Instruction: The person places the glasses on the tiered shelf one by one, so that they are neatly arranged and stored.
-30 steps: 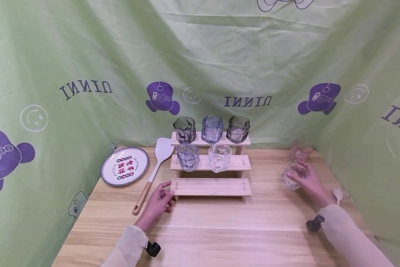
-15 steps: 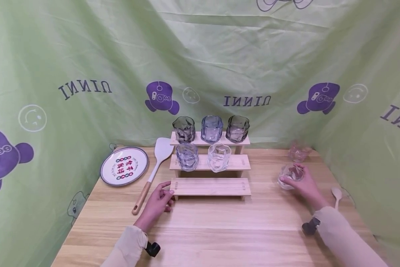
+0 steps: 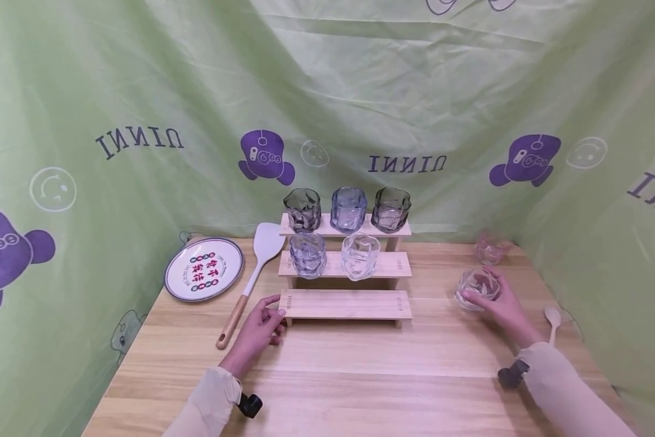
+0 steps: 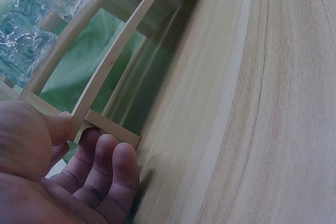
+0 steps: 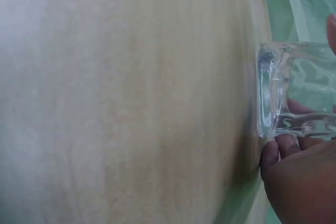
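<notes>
At the right of the head view my right hand (image 3: 502,306) grips a clear faceted glass (image 3: 477,290) by its sides, upright. In the right wrist view that glass (image 5: 299,90) has its base at the tabletop, fingers along one side. My left hand (image 3: 258,331) pinches the left end of a three-tier wooden stand (image 3: 346,304). The left wrist view has the thumb over the bottom shelf's end and the fingers (image 4: 123,161) curled beneath. Two dark grey glasses flank a blue glass (image 3: 348,210) on the top tier. A bluish glass (image 3: 308,256) and a clear glass (image 3: 360,258) occupy the middle tier.
Left of the stand lie a white spatula (image 3: 268,243) with a wooden handle and a round plate (image 3: 204,270). A pinkish glass (image 3: 490,249) stands behind my right hand. A small pale spoon (image 3: 553,318) lies near the table's right edge. Green curtains enclose the table.
My right hand and the clear glass shifted slightly left at first, then stayed nearly in place. The left hand keeps its hold on the stand.
</notes>
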`<state>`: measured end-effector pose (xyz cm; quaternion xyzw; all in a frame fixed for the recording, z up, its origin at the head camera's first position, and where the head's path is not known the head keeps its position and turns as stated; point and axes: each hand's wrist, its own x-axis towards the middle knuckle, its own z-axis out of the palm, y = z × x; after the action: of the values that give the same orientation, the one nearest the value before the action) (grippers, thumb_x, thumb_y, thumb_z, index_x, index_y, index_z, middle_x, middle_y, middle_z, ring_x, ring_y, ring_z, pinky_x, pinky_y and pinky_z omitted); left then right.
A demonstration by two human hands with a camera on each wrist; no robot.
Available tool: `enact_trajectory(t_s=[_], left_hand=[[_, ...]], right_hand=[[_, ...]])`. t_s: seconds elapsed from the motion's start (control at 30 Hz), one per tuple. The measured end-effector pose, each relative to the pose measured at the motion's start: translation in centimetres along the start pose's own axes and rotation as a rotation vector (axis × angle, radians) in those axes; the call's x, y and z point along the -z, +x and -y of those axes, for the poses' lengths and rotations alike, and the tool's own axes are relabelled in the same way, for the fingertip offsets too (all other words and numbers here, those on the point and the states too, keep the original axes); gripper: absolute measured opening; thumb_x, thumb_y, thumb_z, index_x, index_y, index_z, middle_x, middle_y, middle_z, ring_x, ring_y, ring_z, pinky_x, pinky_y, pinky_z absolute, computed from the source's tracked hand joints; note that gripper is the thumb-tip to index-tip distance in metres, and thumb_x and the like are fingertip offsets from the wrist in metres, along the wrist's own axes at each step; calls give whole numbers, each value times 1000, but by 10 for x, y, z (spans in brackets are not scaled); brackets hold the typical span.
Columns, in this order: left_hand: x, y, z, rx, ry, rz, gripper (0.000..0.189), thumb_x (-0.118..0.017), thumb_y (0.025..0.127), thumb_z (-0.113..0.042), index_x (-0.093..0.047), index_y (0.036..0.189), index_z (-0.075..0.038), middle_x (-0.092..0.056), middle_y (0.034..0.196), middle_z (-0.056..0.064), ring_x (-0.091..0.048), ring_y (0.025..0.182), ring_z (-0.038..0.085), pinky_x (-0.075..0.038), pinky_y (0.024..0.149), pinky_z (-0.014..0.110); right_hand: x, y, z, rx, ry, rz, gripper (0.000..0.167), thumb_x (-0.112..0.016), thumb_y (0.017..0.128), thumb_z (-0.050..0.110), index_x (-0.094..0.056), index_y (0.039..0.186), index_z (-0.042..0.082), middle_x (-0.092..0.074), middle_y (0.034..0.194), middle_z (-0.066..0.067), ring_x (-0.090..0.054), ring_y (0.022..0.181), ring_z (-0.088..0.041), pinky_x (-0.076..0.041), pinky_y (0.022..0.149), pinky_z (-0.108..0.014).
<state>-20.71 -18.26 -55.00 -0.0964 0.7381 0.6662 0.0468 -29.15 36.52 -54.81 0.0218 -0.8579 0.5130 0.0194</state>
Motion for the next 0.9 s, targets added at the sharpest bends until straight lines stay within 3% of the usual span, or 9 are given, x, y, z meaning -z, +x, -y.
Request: enact_trajectory(t_s=[0.1, 0.4, 0.57, 0.9], left_hand=[[1, 0, 0, -2, -6, -1, 48, -62, 102, -14, -46, 148, -10, -61, 96, 17, -62, 78, 26, -58, 58, 33], [1, 1, 1, -18, 4, 13, 48, -62, 102, -15, -46, 148, -10, -61, 97, 16, -62, 78, 25, -58, 59, 35], [2, 1, 2, -23, 1, 14, 49, -62, 102, -14, -45, 148, -9, -61, 96, 17, -62, 77, 25, -58, 58, 34], [1, 2, 4, -7, -9, 7, 47, -61, 103, -14, -46, 147, -11, -62, 97, 15, -62, 78, 24, -58, 60, 32]], right_hand=[[0, 0, 0, 3, -5, 18, 99, -78, 92, 27, -11, 160, 3, -38, 151, -30, -40, 133, -47, -38, 90, -5], [-15, -5, 13, 33, 50, -76, 92, -79, 91, 29, -22, 159, 6, -47, 144, -26, -49, 124, -34, -42, 87, -6], [-31, 1, 46, 81, 193, -103, 86, -78, 92, 20, -25, 158, 7, -47, 141, -24, -51, 119, -21, -47, 89, -11], [-73, 13, 124, 153, 346, -3, 82, -79, 91, 13, -29, 156, 7, -48, 142, -24, -53, 119, -24, -51, 92, -19]])
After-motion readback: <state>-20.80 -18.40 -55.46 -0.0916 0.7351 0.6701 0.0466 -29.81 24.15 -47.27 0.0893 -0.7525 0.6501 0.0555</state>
